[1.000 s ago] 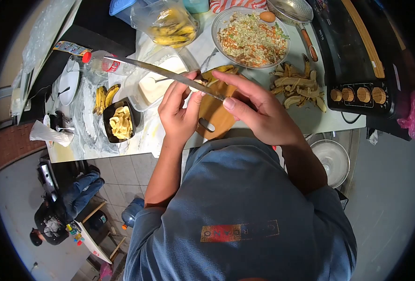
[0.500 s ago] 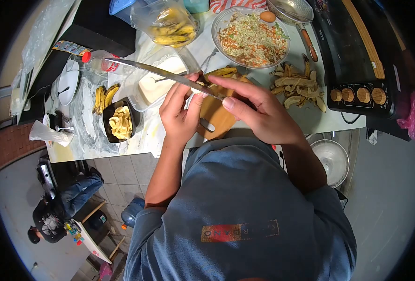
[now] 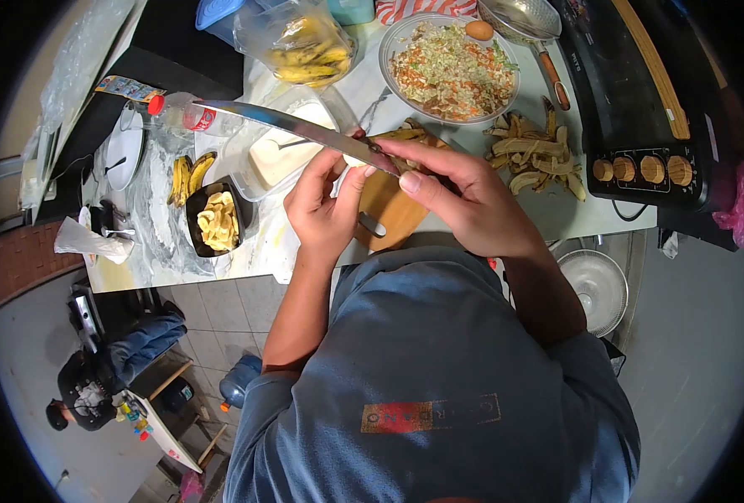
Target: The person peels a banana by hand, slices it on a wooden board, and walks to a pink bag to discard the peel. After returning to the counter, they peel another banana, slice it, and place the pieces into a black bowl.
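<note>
A long knife (image 3: 292, 126) lies across both hands, its tip pointing up and left. My right hand (image 3: 481, 197) is closed on the knife's near end, thumb along it and fingers extended behind; the handle is mostly hidden. My left hand (image 3: 322, 210) pinches a pale banana piece (image 3: 353, 161) just under the blade, partly covered by it. Below the hands is a wooden cutting board (image 3: 397, 210) with banana peel (image 3: 410, 132) at its far end. Beyond the blade stands a clear plastic tub (image 3: 280, 159) of white batter with a spoon in it.
A black bowl (image 3: 218, 222) of sliced banana stands left, near unpeeled bananas (image 3: 192, 176) and a bottle (image 3: 187, 113). Peels (image 3: 531, 151) lie right, below a plate (image 3: 386, 63) of shredded vegetables with an egg. An oven (image 3: 640, 168) borders the right. Another person (image 3: 95, 386) is lower left.
The blade has turned slightly, showing more of its flat side, and its tip has shifted a little. Both hands stay almost in place.
</note>
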Demonstrator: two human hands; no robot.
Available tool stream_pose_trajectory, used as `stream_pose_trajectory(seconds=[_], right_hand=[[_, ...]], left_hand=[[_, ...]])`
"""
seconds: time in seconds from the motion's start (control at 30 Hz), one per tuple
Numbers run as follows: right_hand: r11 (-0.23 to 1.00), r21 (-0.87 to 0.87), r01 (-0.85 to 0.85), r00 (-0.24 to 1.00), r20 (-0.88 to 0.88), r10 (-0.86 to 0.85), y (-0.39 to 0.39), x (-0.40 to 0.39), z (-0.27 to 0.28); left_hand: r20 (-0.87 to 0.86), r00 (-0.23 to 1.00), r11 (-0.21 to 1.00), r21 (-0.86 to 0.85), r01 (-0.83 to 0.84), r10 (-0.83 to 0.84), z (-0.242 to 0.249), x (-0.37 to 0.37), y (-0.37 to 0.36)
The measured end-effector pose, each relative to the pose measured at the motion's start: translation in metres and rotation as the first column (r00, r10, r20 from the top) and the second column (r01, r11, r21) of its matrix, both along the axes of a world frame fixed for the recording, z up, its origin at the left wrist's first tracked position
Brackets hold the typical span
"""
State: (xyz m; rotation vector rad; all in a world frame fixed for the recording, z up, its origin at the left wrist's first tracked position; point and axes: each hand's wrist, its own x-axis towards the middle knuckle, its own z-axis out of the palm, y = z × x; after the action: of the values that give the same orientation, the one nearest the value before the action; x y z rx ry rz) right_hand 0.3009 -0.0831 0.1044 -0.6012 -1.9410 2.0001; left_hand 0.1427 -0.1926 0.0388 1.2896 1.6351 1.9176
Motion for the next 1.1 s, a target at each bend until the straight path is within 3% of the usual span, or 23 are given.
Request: stream_pose_trajectory(seconds=[0.17, 0.27, 0.33, 0.43, 0.67, 0.77, 0.9, 0.97, 1.1], right_hand=[[0.999, -0.016, 0.037, 0.997, -0.072, -0.038, -0.001, -0.002, -0.003], [0.994, -0.099, 0.046, 0.999, 0.005, -0.046, -0.001, -0.001, 0.002], [0.957, -0.280, 0.071, 0.997, 0.018, -0.069, -0.003, -0.002, 0.004], [0.940, -0.334, 0.074, 0.997, 0.021, -0.071, -0.003, -0.002, 0.004], [0.923, -0.381, 0.056, 0.998, 0.010, -0.056, -0.001, -0.003, 0.006], [0.912, -0.410, 0.016, 0.998, -0.045, -0.038, -0.001, -0.006, 0.007], [0.886, -0.462, 0.042, 0.997, -0.041, -0.069, -0.004, -0.009, 0.004], [0.884, -0.463, 0.062, 0.995, -0.044, -0.093, -0.004, -0.010, 0.003], [0.886, -0.460, 0.062, 0.996, -0.028, -0.085, 0.000, -0.009, 0.002]], left_hand=[[-0.097, 0.995, 1.000, 0.015, -0.018, 0.020, 0.000, 0.000, 0.000], [-0.075, 0.997, 0.999, 0.042, -0.015, 0.019, -0.006, -0.001, 0.000], [-0.089, 0.996, 0.999, 0.032, -0.027, 0.030, -0.002, 0.000, 0.001], [-0.105, 0.994, 0.999, 0.023, -0.035, 0.037, 0.001, 0.001, 0.002], [-0.220, 0.973, 0.997, -0.019, -0.074, 0.069, 0.002, -0.001, -0.001], [-0.156, 0.982, 0.994, 0.038, -0.100, 0.105, 0.001, 0.002, 0.002], [-0.188, 0.975, 0.992, -0.007, -0.123, 0.119, 0.001, 0.000, 0.002], [-0.239, 0.965, 0.993, 0.065, -0.100, 0.113, 0.000, -0.002, 0.004], [-0.184, 0.978, 0.994, 0.070, -0.085, 0.097, -0.002, -0.001, 0.005]])
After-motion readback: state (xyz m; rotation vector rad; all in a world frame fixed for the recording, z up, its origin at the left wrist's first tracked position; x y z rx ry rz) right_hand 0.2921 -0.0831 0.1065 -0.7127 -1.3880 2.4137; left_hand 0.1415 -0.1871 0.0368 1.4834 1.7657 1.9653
